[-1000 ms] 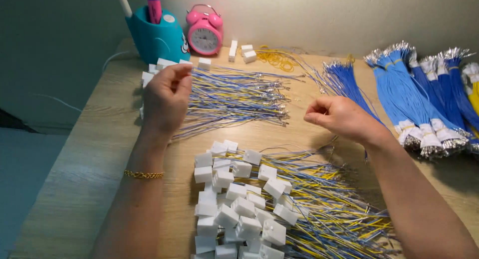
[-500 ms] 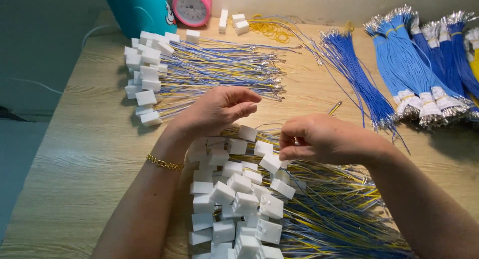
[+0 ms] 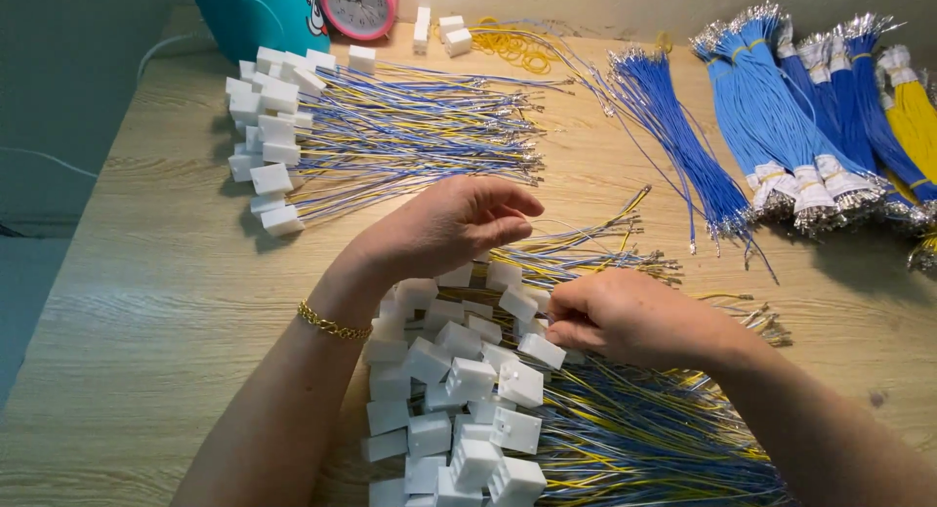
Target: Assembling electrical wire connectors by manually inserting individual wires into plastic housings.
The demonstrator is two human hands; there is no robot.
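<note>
My left hand (image 3: 444, 229) hovers over the near pile of white plastic connectors (image 3: 459, 390) with blue and yellow wires (image 3: 634, 439), fingers curled and apart, holding nothing I can make out. My right hand (image 3: 630, 317) rests on the same pile, its fingertips pinched on a white connector (image 3: 540, 351) at the pile's upper edge. A second pile of white connectors with wires (image 3: 390, 131) lies farther back on the wooden table (image 3: 146, 302), to the left of my hands.
Loose blue wires (image 3: 673, 141) fan out at the back centre. Bundled blue wires (image 3: 791, 117) and a yellow bundle (image 3: 913, 107) lie at the right. A pink alarm clock (image 3: 359, 4), a teal holder (image 3: 254, 14) and yellow rubber bands (image 3: 503, 43) sit at the far edge.
Both hands came down from the far pile toward the near pile. The left hand now hovers over the connectors and the right hand has pinched one connector.
</note>
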